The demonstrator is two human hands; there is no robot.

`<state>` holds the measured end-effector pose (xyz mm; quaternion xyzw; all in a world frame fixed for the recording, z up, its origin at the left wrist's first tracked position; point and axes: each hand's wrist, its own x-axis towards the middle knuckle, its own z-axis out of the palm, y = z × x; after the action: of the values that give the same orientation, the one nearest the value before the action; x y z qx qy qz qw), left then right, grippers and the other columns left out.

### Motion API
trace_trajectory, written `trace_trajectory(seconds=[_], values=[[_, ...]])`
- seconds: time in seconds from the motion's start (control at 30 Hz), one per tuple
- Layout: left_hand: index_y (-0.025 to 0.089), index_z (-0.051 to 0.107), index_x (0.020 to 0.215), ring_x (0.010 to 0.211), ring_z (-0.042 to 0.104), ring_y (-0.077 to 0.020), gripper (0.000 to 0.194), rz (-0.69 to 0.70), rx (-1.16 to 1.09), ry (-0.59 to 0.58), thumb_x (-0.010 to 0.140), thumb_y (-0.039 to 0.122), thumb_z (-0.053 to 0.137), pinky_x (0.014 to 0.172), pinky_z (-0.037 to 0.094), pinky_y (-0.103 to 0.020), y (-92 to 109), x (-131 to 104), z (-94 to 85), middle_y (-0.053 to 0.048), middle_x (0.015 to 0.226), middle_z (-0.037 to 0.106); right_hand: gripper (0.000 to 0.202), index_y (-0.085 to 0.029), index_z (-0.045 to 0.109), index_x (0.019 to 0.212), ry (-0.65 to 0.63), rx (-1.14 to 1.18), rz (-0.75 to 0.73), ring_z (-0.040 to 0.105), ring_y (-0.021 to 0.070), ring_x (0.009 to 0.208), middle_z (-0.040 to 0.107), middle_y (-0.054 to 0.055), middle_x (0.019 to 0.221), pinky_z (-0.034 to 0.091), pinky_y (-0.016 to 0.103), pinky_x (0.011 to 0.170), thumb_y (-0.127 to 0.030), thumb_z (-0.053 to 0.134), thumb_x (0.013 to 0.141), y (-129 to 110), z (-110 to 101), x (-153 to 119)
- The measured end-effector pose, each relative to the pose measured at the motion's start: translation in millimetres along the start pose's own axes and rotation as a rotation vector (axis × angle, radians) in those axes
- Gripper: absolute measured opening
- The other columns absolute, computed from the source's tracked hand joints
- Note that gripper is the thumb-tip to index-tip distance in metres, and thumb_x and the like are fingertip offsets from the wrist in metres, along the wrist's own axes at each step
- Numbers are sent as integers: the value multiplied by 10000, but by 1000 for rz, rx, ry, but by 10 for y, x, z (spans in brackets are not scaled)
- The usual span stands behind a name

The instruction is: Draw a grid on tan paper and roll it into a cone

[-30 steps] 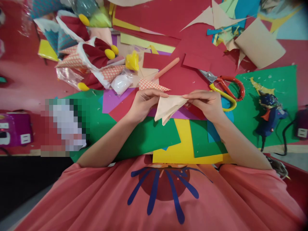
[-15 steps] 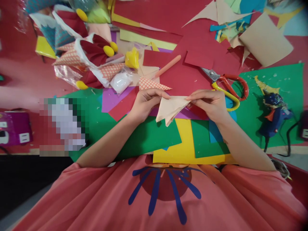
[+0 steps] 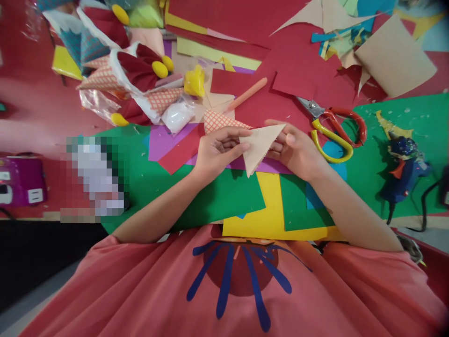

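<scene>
A folded cream triangle point(image 3: 261, 144) with a jagged lower right edge is pinched at its left side between the thumb and fingers of my left hand point(image 3: 219, 153). My right hand point(image 3: 298, 147) is beside and partly behind the triangle's right side, its fingers apart and loosely curled, the thumb raised off it. An orange-checked cone point(image 3: 219, 120) lies just beyond my left hand. Scissors point(image 3: 342, 133) with red and yellow handles rest open past my right hand. A peach stick point(image 3: 249, 93) lies behind the cone.
Blue glue gun point(image 3: 403, 175) on green sheet point(image 3: 428, 121) at right. Checked cones with red petals point(image 3: 140, 70) and a plastic bag of white material point(image 3: 178, 114) are at upper left. Cream sheet point(image 3: 396, 56) and paper scraps lie at upper right. A blurred-out object point(image 3: 98, 180) sits at left.
The cream piece has turned and now shows as a single triangle pointing up to the right. My right hand has let go its pinch and opened, palm turned up.
</scene>
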<state>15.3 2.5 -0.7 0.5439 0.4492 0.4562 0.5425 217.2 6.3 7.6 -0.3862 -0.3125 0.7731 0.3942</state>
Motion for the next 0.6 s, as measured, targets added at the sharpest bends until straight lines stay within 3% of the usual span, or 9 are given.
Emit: trace_trajectory(seconds=[0.17, 0.3, 0.5, 0.6], values=[[189, 705, 1027, 721, 677, -102, 320, 91, 111, -73, 807, 421, 717, 656, 557, -203, 7, -84, 28, -47, 999, 734, 432, -215, 611, 985, 16, -148, -90, 677, 152, 912, 711, 3, 961, 572, 297, 847, -412, 814, 659, 144, 125, -27], [195, 671, 1072, 694, 711, -125, 402, 34, 28, -98, 836, 521, 655, 638, 576, -210, 50, -92, 34, -24, 864, 742, 405, -206, 605, 964, 82, -241, -165, 679, 161, 918, 710, -9, 906, 570, 319, 850, -402, 813, 677, 182, 101, -34], [158, 620, 767, 544, 692, -112, 412, -128, -49, -125, 726, 547, 752, 503, 553, -159, 84, -9, 35, 11, 628, 699, 410, -186, 612, 938, 52, -325, -184, 675, 157, 854, 707, 0, 894, 583, 311, 776, -441, 804, 680, 163, 89, -38], [163, 584, 705, 509, 689, -114, 428, -172, -71, -99, 696, 548, 773, 480, 557, -150, 79, 1, 49, 20, 580, 686, 375, -192, 615, 907, 104, -403, -241, 672, 162, 848, 706, 8, 893, 580, 320, 775, -462, 780, 706, 158, 101, -50]])
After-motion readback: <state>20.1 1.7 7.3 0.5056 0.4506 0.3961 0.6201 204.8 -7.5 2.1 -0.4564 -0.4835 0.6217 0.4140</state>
